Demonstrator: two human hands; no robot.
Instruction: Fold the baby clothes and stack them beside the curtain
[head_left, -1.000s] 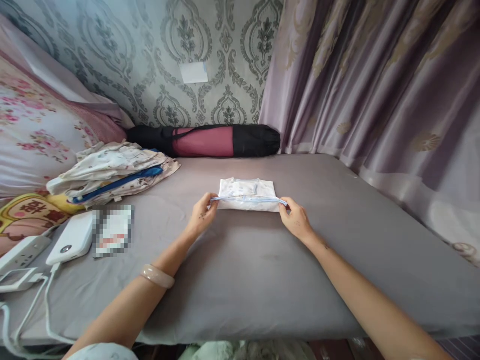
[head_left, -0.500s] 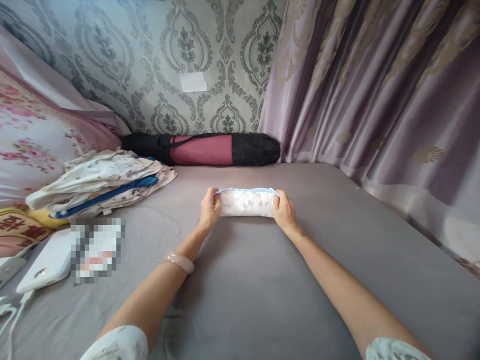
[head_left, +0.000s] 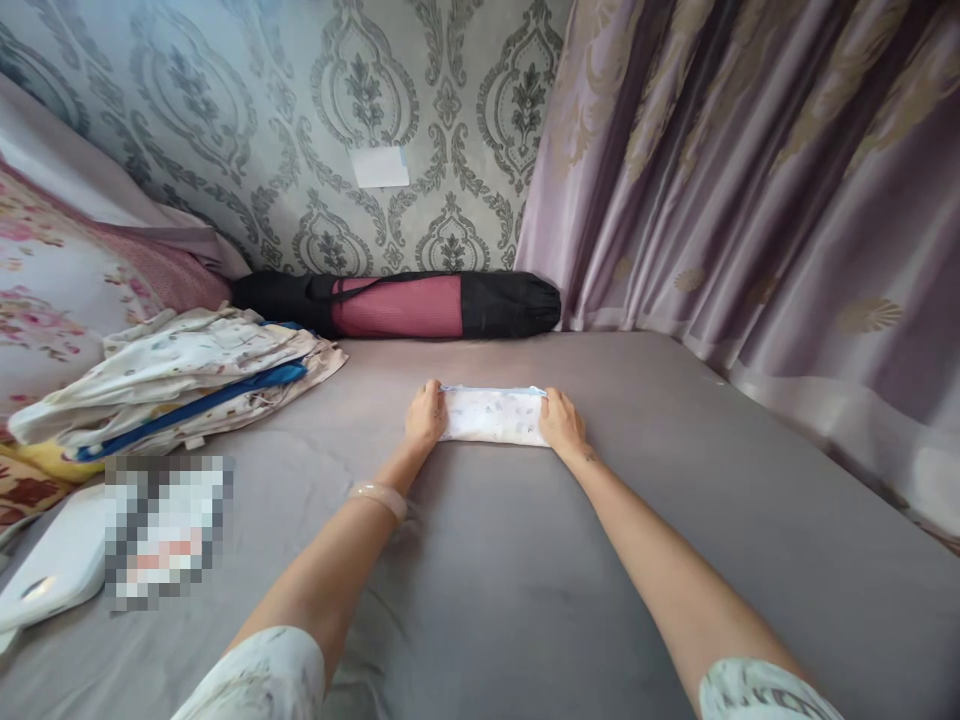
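A small white patterned garment (head_left: 493, 416), folded into a narrow strip with a pale blue edge, lies flat on the grey bed sheet (head_left: 525, 580). My left hand (head_left: 425, 415) grips its left end with the fingers curled over the cloth. My right hand (head_left: 560, 423) grips its right end the same way. Both hands rest on the sheet, and a pale bangle (head_left: 377, 497) circles my left wrist.
A stack of folded light clothes (head_left: 172, 385) sits at the left by floral pillows (head_left: 52, 290). A black and pink rolled bag (head_left: 397, 304) lies along the wall. A white power bank (head_left: 52, 570) and a blurred item (head_left: 166, 530) lie front left. Purple curtains (head_left: 750, 200) hang along the right.
Both hands folded the near edge of the garment over and away, then laid it down. The garment is now a narrower strip pressed flat on the sheet.
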